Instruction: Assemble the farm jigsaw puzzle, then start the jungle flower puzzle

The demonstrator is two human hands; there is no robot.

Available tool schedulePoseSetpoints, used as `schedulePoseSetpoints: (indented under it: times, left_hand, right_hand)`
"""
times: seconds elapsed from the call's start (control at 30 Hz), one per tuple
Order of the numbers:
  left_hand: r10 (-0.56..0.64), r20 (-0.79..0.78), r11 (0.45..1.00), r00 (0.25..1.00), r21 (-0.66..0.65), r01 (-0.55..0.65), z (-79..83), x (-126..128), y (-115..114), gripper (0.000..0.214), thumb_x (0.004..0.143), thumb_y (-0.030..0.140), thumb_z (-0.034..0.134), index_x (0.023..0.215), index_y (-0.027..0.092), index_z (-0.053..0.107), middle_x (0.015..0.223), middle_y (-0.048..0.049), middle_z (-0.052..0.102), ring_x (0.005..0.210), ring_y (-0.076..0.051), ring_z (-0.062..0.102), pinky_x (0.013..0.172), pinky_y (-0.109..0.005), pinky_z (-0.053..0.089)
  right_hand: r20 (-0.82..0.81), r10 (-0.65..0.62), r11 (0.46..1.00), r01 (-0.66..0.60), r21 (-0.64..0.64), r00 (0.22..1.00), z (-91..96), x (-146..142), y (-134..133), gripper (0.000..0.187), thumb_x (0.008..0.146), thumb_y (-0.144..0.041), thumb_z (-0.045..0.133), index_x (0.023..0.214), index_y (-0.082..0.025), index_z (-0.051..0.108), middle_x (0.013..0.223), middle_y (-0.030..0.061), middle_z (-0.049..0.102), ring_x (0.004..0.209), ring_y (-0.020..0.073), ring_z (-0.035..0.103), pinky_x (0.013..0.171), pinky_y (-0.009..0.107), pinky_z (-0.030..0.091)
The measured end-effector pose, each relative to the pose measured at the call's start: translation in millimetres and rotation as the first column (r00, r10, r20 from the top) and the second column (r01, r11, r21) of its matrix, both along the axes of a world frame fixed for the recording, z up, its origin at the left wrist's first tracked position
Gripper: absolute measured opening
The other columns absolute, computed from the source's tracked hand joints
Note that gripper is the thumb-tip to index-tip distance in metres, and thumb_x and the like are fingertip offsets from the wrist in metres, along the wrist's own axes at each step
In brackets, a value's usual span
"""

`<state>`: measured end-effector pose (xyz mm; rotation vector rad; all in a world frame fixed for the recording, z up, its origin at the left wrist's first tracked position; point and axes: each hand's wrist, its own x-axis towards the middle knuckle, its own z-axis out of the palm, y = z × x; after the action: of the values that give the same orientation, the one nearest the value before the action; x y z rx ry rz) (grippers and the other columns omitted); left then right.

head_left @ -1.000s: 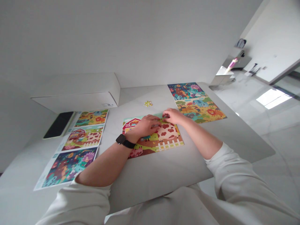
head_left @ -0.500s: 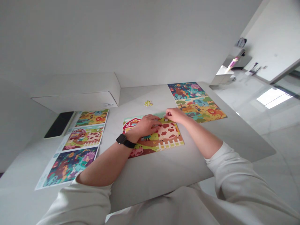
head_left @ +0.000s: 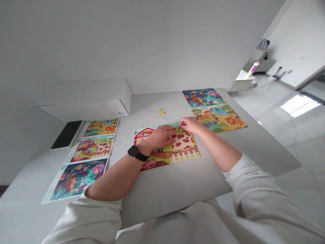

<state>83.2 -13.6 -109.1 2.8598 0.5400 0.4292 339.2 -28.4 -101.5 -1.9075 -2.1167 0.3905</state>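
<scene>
A farm jigsaw puzzle with a red barn, a spotted cow and a white fence lies on the grey table in front of me. My left hand, a black watch on its wrist, rests flat on the puzzle's middle with fingers stretched out. My right hand is at the puzzle's top edge, fingertips pinched together on a small puzzle piece against the board. One loose yellow-green piece lies on the table beyond the puzzle.
Two finished puzzles lie at the far right. A reference sheet with three pictures lies at the left, beside a dark tablet. A white box stands at the back left against the wall.
My right hand has shifted slightly toward the puzzle's top edge and now pinches at a piece there. The left hand stays flat on the puzzle. The camera moved a little.
</scene>
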Motion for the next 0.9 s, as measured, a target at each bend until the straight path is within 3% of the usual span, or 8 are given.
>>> schedulePoseSetpoints:
  times: [0.23, 0.4, 0.6, 0.7, 0.8, 0.9]
  left_hand:
    - [-0.003, -0.082, 1.0, 0.997, -0.015, 0.002, -5.2, 1, 2, 0.043, 0.099, 0.034, 0.066, 0.141, 0.041, 0.072, 0.154, -0.0035, 0.064, 0.141, -0.029, 0.058, 0.125, -0.048, 0.041]
    - [-0.011, -0.1, 0.999, 0.995, -0.053, 0.006, -4.6, 1, 7, 0.039, 0.101, 0.036, 0.064, 0.139, 0.038, 0.075, 0.156, -0.0041, 0.064, 0.144, -0.029, 0.058, 0.125, -0.048, 0.042]
    - [-0.04, -0.077, 0.995, 0.996, -0.095, 0.033, 0.6, -4, 12, 0.034, 0.101, 0.032, 0.065, 0.132, 0.032, 0.08, 0.154, -0.0063, 0.066, 0.146, -0.031, 0.058, 0.125, -0.052, 0.043]
    - [-0.053, -0.049, 0.985, 0.997, -0.17, 0.044, 5.2, -10, 19, 0.031, 0.103, 0.031, 0.061, 0.126, 0.032, 0.082, 0.149, -0.0026, 0.07, 0.146, -0.028, 0.058, 0.125, -0.046, 0.045]
    - [0.065, 0.034, 0.965, 0.997, -0.258, -0.054, 11.2, -20, 29, 0.036, 0.106, 0.036, 0.054, 0.131, 0.03, 0.079, 0.142, -0.0025, 0.075, 0.14, -0.023, 0.064, 0.122, -0.039, 0.049]
    - [0.173, 0.049, 0.952, 0.984, -0.263, -0.154, 16.9, -35, 41, 0.044, 0.101, 0.042, 0.064, 0.14, 0.026, 0.073, 0.149, -0.0063, 0.07, 0.14, -0.025, 0.064, 0.123, -0.04, 0.046]
  right_hand:
    - [0.011, 0.081, 0.991, -0.079, -0.106, 0.997, 7.2, 1, 0, 0.021, 0.083, -0.031, 0.088, 0.1, -0.025, 0.078, 0.085, -0.0017, 0.077, 0.072, 0.0152, 0.064, 0.064, 0.026, 0.037]
    - [-0.025, 0.01, 0.996, -0.013, -0.086, 1.0, 6.9, 0, 1, 0.015, 0.086, -0.032, 0.085, 0.096, -0.023, 0.077, 0.085, -0.0008, 0.076, 0.072, 0.0148, 0.064, 0.065, 0.026, 0.038]
    - [-0.061, 0.047, 0.987, -0.056, -0.15, 0.997, 9.0, 4, 0, 0.025, 0.081, -0.029, 0.088, 0.102, -0.023, 0.076, 0.084, -0.003, 0.075, 0.069, 0.0129, 0.06, 0.064, 0.024, 0.038]
    - [-0.083, 0.038, 0.989, -0.05, -0.142, 0.996, 8.7, 6, 0, 0.021, 0.083, -0.029, 0.086, 0.101, -0.022, 0.076, 0.082, -0.0025, 0.075, 0.069, 0.0134, 0.061, 0.065, 0.024, 0.039]
    - [-0.096, 0.064, 0.986, -0.077, -0.145, 0.993, 7.2, 8, 1, 0.022, 0.083, -0.031, 0.086, 0.1, -0.022, 0.076, 0.083, -0.0013, 0.075, 0.07, 0.0143, 0.062, 0.066, 0.025, 0.041]
    - [-0.11, 0.092, 0.982, -0.108, -0.155, 0.99, 3.7, 12, 4, 0.028, 0.078, -0.033, 0.09, 0.099, -0.022, 0.075, 0.083, -0.0014, 0.075, 0.069, 0.0144, 0.062, 0.065, 0.025, 0.041]
